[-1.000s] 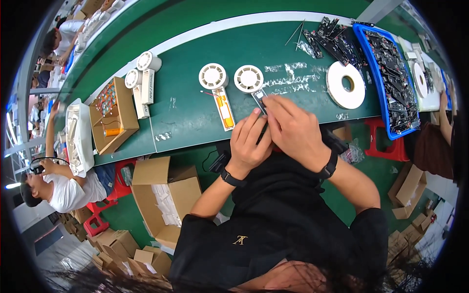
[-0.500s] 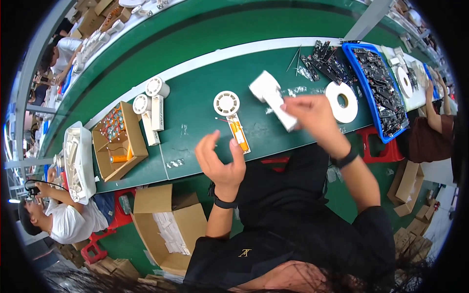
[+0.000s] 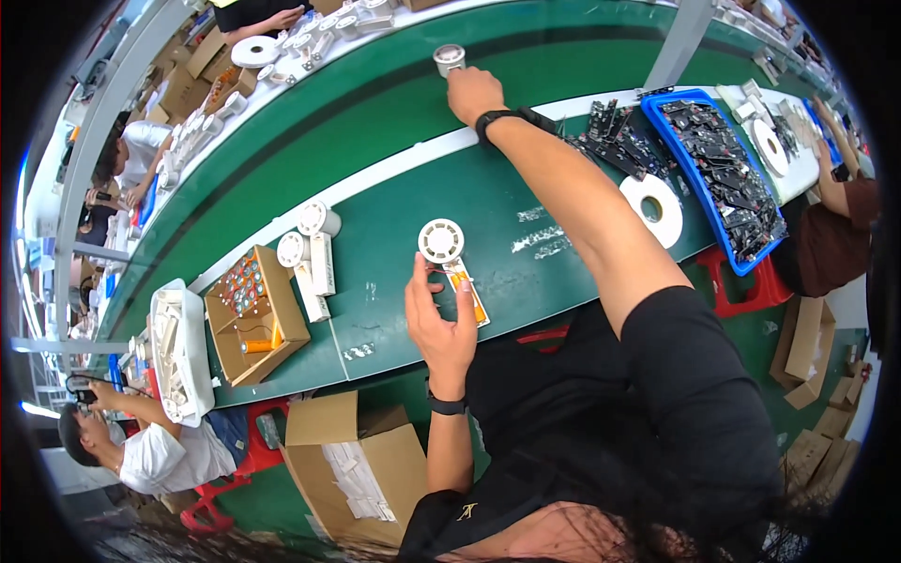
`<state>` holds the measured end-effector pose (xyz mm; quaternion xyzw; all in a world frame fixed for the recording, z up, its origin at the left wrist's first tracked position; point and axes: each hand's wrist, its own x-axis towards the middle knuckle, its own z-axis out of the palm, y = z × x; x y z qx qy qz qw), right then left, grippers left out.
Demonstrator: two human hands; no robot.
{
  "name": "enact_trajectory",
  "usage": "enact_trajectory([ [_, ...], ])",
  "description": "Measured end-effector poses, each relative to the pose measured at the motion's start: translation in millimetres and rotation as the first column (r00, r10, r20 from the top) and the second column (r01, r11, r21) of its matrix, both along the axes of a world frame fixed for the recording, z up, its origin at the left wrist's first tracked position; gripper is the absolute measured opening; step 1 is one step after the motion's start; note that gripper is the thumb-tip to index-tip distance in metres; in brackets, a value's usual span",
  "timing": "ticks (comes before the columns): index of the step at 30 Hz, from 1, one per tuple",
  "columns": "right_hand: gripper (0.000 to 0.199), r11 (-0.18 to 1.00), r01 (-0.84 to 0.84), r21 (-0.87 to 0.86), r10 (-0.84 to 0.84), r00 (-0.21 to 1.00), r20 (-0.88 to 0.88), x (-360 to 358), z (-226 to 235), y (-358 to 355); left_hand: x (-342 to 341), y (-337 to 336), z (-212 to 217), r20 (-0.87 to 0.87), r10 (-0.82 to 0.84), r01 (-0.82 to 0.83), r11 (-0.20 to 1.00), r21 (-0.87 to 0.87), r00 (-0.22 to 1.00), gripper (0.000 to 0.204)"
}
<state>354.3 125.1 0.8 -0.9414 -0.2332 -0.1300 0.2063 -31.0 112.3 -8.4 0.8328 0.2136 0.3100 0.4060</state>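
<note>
My right hand reaches far out over the green belt, its fingers closed around the handle of a white handheld fan. The round grille of that fan points up, and most of its handle is hidden by the hand. My left hand hovers at the table's near side with fingers apart, holding nothing. Just beyond it lies an opened handheld fan, its handle half exposing an orange battery and thin wires. Whether the left fingertips touch this fan I cannot tell.
At left stand more white fans, a cardboard box of batteries and motors, and a white bin of casings. To the right are a white tape roll, black circuit boards and a blue tray. Co-workers sit on both sides.
My right hand has carried the white fan from above the table forward and left to the belt. My left hand shifted slightly right and down, and the whole view has turned a little.
</note>
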Motion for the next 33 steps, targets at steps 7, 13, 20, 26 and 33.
enact_trajectory([
  [7,0.040,0.960,-0.237,0.152,0.237,0.971,0.015,-73,55,-98,-4,2,-17,0.112,-0.002,0.039,0.943,-0.330,0.994,0.056],
  [13,0.029,1.000,0.023,-0.011,-0.023,0.998,-0.052,-144,58,-253,-6,-4,3,0.083,-0.004,0.006,1.000,-0.026,0.997,0.031],
  [20,0.028,0.980,0.193,0.044,-0.194,0.981,0.027,-138,6,-278,11,-11,-8,0.112,0.012,-0.017,0.999,0.050,0.994,0.012],
  [26,0.028,0.990,0.131,-0.051,-0.129,0.991,0.044,-123,20,-287,9,-21,-8,0.171,-0.104,0.053,0.958,0.281,0.980,0.013],
  [33,0.020,0.565,0.279,0.776,0.613,0.488,-0.621,-210,50,-280,-12,-33,-4,0.172,-0.029,0.013,0.995,0.095,0.985,0.008],
])
